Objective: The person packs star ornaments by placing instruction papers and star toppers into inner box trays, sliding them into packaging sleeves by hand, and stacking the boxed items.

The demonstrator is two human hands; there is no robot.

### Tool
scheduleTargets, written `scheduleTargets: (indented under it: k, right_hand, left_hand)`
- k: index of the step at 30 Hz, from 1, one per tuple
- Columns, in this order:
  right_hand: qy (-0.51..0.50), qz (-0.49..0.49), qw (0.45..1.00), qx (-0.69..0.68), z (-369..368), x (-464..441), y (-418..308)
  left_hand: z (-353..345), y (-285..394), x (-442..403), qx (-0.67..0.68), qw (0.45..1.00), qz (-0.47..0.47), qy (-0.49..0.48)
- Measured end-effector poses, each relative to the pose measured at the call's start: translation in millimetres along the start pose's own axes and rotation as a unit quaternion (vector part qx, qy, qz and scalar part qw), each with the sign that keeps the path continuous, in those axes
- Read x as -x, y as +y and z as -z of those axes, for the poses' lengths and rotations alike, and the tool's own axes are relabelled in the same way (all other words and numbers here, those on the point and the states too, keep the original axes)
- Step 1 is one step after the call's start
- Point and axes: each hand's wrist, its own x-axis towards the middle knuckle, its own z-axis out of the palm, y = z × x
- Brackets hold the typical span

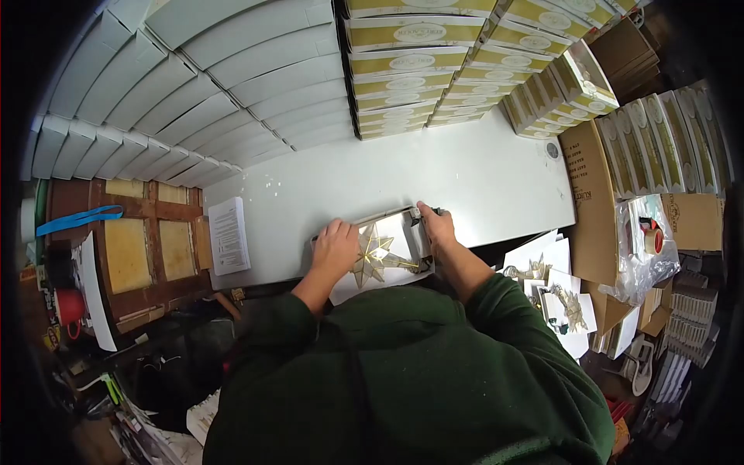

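A gold-trimmed star tree topper (375, 253) with translucent panels lies on a white open box or insert (395, 225) at the table's front edge, close to my body. My left hand (336, 246) is curled over the left side of the box, against the star's points. With thumb and fingers closed, my right hand (436, 223) grips the box's far right corner. A dark cord with a plug (416, 218) lies along the right side, partly beneath that hand. What my right fingertips press on underneath is hidden.
White boxes (263, 77) are stacked at the back left, gold-labelled boxes (418, 58) at the back right. A paper stack (228, 236) lies left on the white table (287, 178). More star toppers (570, 306) on white inserts sit right, near a brown carton (585, 174) and tape roll (653, 241).
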Motion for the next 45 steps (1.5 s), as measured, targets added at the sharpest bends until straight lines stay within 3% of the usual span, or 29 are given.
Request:
scheduleTargets:
  k: [2, 4, 5, 9, 10, 14, 16, 19, 24, 29, 35, 39, 45]
  right_hand:
    - [0.05, 0.133, 0.982, 0.126, 4.5, 4.7, -5.2]
    - [0.09, 0.275, 0.929, 0.231, -5.5, 3.8, -20.5]
    - [0.092, 0.279, 0.927, 0.233, 0.5, 5.9, -28.2]
    - [-0.133, 0.174, 0.947, 0.235, 16.2, 13.1, -49.0]
    - [-0.132, 0.178, 0.948, 0.229, 17.3, 11.6, -44.4]
    - [-0.157, 0.185, 0.969, -0.045, 14.1, -27.0, -20.4]
    - [-0.212, 0.241, 0.947, -0.012, 26.6, -6.0, -52.9]
    - [-0.35, 0.384, 0.85, 0.087, 49.9, 51.0, -113.6]
    - [-0.309, 0.421, 0.825, 0.217, 40.4, 39.6, -103.3]
    - [-0.29, 0.516, 0.793, 0.142, 40.4, 62.1, -98.2]
    - [-0.235, 0.518, 0.807, 0.159, 37.5, 70.9, -90.6]
    - [-0.26, 0.302, 0.908, 0.129, 24.0, 55.9, -80.2]
    - [-0.184, 0.218, 0.957, 0.04, 12.6, 50.1, -57.8]
  left_hand:
    - [-3.4, 1.6, -7.6, -0.022, 0.996, -0.061, -0.06]
    - [1.1, -10.8, -20.4, -0.068, 0.984, -0.123, -0.11]
    - [-2.7, -8.7, -22.0, -0.067, 0.985, -0.122, -0.105]
    - [-7.8, -19.7, -17.6, 0.004, 0.979, 0.104, -0.178]
    - [-3.5, -20.5, -17.0, -0.001, 0.979, 0.101, -0.175]
    - [30.3, -16.8, -34.6, 0.017, 1.0, 0.002, 0.015]
    - [59.0, -9.3, -41.8, 0.018, 0.996, 0.001, 0.082]
    - [107.9, -0.2, -41.6, 0.014, 0.99, -0.015, 0.138]
    - [98.6, -12.1, -17.6, 0.065, 0.996, -0.034, 0.04]
    - [129.1, -11.2, -16.8, 0.139, 0.989, -0.028, 0.032]
    - [152.5, -8.6, -29.1, 0.186, 0.982, -0.005, -0.011]
    - [130.1, -20.7, -40.1, 0.23, 0.969, 0.03, -0.09]
    - [67.6, -34.6, -53.0, 0.21, 0.975, 0.025, -0.072]
